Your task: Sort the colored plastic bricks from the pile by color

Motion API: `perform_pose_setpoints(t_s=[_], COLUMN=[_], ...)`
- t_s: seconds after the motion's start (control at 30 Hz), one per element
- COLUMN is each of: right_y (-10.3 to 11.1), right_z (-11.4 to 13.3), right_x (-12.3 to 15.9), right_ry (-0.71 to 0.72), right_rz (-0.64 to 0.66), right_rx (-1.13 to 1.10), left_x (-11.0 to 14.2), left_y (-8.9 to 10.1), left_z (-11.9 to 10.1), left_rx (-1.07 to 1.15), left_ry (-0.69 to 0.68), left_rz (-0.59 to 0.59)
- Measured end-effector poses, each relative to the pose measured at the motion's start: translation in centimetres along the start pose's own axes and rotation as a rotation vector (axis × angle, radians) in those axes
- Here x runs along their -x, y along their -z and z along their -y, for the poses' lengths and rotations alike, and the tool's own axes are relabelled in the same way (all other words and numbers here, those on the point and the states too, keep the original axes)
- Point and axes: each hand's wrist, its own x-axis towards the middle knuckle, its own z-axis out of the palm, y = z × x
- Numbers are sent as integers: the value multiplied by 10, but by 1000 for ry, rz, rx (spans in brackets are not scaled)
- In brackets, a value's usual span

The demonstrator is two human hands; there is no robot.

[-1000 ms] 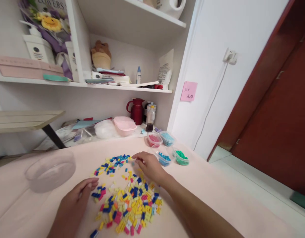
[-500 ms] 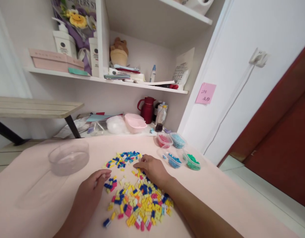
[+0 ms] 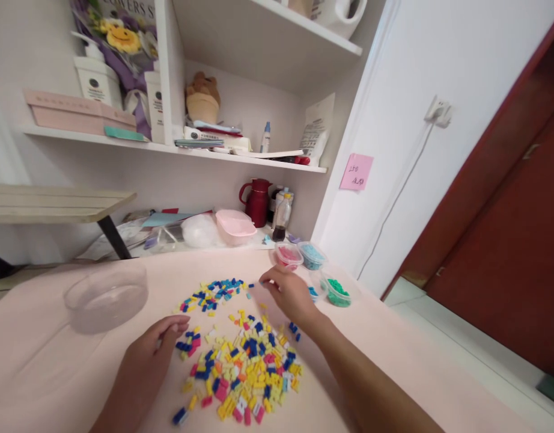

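A heap of small yellow, blue, pink and white bricks [image 3: 245,367] lies on the pink table [image 3: 394,367]. A smaller, mostly blue and yellow cluster [image 3: 211,294] sits just beyond it. My left hand [image 3: 153,352] rests flat at the heap's left edge, fingers stretched toward the bricks and holding nothing. My right hand [image 3: 288,291] hovers past the heap's far right side, fingertips pinched together; what they hold is too small to see. It partly covers a tub of blue bricks [image 3: 313,293]. Tubs of green [image 3: 337,291], red [image 3: 289,254] and light blue [image 3: 312,255] bricks stand close by.
An empty clear bowl [image 3: 106,294] stands at the left of the table. Behind it are a pink lidded box [image 3: 234,225], a red jug [image 3: 258,201] and bottles against the wall, under cluttered shelves [image 3: 169,147]. A red door [image 3: 506,228] is on the right.
My right hand has lifted off the heap and moved right and away, toward the tubs, with fingertips pinched. The left hand stays put. The view has shifted slightly.
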Motion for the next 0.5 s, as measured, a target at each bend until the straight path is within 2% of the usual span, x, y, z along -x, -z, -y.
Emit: perform_pose_setpoints(t_s=[0.17,0.23,0.33,0.4,0.5], right_y=[40,50,56,57,55], right_z=[-23,-29,-34,-35,-34], right_x=[-4,-2,2,4,4], right_ry=[-142,-243,-386,-408,-334], right_rz=[-203,-215,-158,-140,-219], right_rx=[77,169,292,297,172], left_x=[-1,0,0,-1,-1], left_y=[0,1,1,1,0], left_z=[1,1,0,-1,-2], left_rx=[-22,-20,-25,-30,-43], left_ry=[17,19,12,1,-14], left_rz=[7,9,-3,-10,-21])
